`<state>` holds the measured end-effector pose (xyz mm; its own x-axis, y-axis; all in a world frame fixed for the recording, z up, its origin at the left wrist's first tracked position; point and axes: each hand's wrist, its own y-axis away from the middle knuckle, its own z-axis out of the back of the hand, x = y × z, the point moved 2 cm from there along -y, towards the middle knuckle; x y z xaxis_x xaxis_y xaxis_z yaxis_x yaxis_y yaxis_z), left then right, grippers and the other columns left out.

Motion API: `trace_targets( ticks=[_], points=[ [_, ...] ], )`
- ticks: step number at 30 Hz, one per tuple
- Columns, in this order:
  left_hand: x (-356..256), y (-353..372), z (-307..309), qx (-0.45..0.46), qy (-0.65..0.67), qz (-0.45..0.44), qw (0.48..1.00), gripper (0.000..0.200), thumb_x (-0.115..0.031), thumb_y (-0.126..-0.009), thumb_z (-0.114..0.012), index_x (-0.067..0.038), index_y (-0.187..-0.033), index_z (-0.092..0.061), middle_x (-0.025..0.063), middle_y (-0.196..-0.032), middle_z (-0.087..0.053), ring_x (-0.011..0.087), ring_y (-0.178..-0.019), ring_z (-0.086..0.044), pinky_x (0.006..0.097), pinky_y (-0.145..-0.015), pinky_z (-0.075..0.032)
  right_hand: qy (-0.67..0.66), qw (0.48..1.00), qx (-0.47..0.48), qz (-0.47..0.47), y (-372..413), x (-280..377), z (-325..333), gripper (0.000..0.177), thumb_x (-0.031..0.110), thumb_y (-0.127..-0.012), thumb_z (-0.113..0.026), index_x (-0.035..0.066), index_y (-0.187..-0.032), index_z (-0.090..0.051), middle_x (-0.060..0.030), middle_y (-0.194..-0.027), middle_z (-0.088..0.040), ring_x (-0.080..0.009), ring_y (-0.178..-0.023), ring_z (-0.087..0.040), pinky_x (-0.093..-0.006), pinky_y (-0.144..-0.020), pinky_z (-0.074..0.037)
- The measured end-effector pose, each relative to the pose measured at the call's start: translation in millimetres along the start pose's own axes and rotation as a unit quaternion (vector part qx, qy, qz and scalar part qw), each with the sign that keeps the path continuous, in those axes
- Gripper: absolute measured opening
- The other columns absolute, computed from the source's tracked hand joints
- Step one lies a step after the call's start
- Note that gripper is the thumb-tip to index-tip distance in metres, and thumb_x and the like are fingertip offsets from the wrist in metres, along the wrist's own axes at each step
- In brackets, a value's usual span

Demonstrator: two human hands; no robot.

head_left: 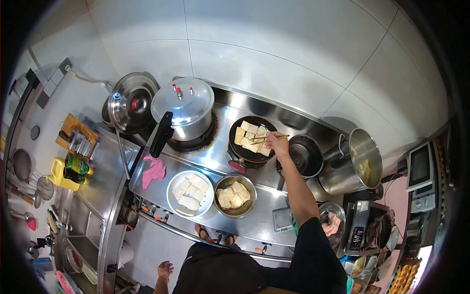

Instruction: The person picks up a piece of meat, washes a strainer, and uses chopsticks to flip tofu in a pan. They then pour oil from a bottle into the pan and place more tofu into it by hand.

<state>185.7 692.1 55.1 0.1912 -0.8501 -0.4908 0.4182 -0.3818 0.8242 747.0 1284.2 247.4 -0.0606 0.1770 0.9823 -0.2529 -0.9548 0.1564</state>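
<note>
Step in hand: by the look of it, turning tofu pieces (249, 136) in the frying pan (233, 149) with chopsticks (267, 138).
Where the tofu is: pale slabs crowd the black pan on the middle burner of the steel stove top (215, 157); the chopstick tips rest on the pieces at the pan's right side.
Doing it well: I judge a light, even squeeze near the middle of a slab is best, since soft tofu breaks if pinched at a corner. Lift just clear of the oil and lay the slab flat without dropping it. Keep the wrist high and away from the hot rim.
Risk: the slabs lie touching, so one may stick to its neighbour and tear.
Right hand (278, 145): fingers closed on the upper ends of the chopsticks, which point left over the pan.
Right arm: stretched forward, nearly straight, crossing the front counter.
Left hand (165, 269): hangs low beside the body, well apart from the stove, fingers loosely spread and holding nothing.
Near the front edge: a white plate (175, 210) of uncooked slices (190, 192), and just beside it a metal bowl (219, 208) of browned pieces (233, 195).
Also about: a pressure cooker (183, 105) on the left burner, a pink cloth (154, 171) and a tall stockpot (360, 159) at the right.
</note>
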Motion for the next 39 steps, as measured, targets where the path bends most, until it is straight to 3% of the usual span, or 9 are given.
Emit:
trace_targets(
  ticks=[6, 9, 18, 21, 22, 32, 39],
  points=[
    [8, 7, 3, -0.001, 0.001, 0.008, 1.000, 0.028, -0.019, -0.095, -0.055, -0.004, -0.119, -0.057, 0.0090, -0.099, -0.068, 0.0184, -0.074, -0.065, 0.0312, -0.060, -0.051, -0.095, 0.991, -0.028, -0.094, -27, -36, 16, 0.019, 0.009, -0.084, -0.063, -0.004, -0.098, -0.062, -0.0140, -0.088, -0.066, -0.0192, -0.063, -0.068, -0.0275, -0.053, -0.059],
    [6, 10, 3, -0.001, 0.002, 0.001, 1.000, 0.029, -0.019, -0.095, -0.055, -0.004, -0.120, -0.057, 0.0092, -0.099, -0.068, 0.0184, -0.074, -0.065, 0.0312, -0.062, -0.051, -0.073, 0.990, -0.034, -0.115, -36, -43, 18, 0.014, 0.011, -0.084, -0.061, -0.002, -0.090, -0.062, -0.0104, -0.078, -0.064, -0.0182, -0.059, -0.065, -0.0289, -0.053, -0.057],
    [-4, 5, -1, 0.005, -0.011, 0.006, 1.000, 0.031, -0.019, -0.095, -0.055, -0.005, -0.122, -0.056, 0.0090, -0.100, -0.068, 0.0180, -0.076, -0.065, 0.0313, -0.064, -0.050, 0.018, 0.992, -0.001, -0.126, -36, -28, 3, 0.019, 0.010, -0.081, -0.062, -0.005, -0.091, -0.061, -0.0158, -0.081, -0.067, -0.0219, -0.060, -0.068, -0.0305, -0.052, -0.059],
    [-10, 0, -4, 0.006, -0.004, 0.006, 1.000, 0.030, -0.020, -0.095, -0.057, -0.005, -0.121, -0.056, 0.0081, -0.099, -0.068, 0.0167, -0.075, -0.065, 0.0300, -0.062, -0.050, 0.009, 0.991, -0.046, -0.126, -32, -31, -3, 0.019, 0.009, -0.081, -0.062, -0.007, -0.091, -0.060, -0.0167, -0.079, -0.066, -0.0236, -0.061, -0.069, -0.0304, -0.052, -0.059],
    [-11, -2, -4, 0.005, 0.003, 0.005, 1.000, 0.030, -0.021, -0.095, -0.057, -0.005, -0.121, -0.057, 0.0078, -0.099, -0.068, 0.0163, -0.074, -0.065, 0.0295, -0.062, -0.050, -0.019, 0.990, -0.054, -0.127, -33, -31, -3, 0.023, 0.004, -0.076, -0.064, -0.012, -0.091, -0.059, -0.0207, -0.081, -0.067, -0.0262, -0.062, -0.070, -0.0327, -0.050, -0.060],
    [-3, -8, -4, 0.013, 0.013, -0.001, 1.000, 0.028, -0.021, -0.096, -0.058, -0.005, -0.119, -0.057, 0.0072, -0.096, -0.068, 0.0161, -0.072, -0.064, 0.0294, -0.060, -0.050, -0.079, 0.980, -0.023, -0.183, -22, -49, 1, 0.029, 0.006, -0.081, -0.061, -0.012, -0.103, -0.057, -0.0207, -0.088, -0.066, -0.0291, -0.067, -0.071, -0.0340, -0.055, -0.062],
    [4, -5, -2, 0.014, 0.016, -0.009, 1.000, 0.027, -0.022, -0.096, -0.057, -0.005, -0.118, -0.057, 0.0074, -0.095, -0.068, 0.0162, -0.072, -0.064, 0.0294, -0.059, -0.049, -0.165, 0.961, -0.057, -0.212, -25, -69, 3, 0.019, 0.008, -0.084, -0.060, -0.008, -0.096, -0.058, -0.0189, -0.087, -0.066, -0.0280, -0.067, -0.070, -0.0320, -0.058, -0.061]
  ],
)
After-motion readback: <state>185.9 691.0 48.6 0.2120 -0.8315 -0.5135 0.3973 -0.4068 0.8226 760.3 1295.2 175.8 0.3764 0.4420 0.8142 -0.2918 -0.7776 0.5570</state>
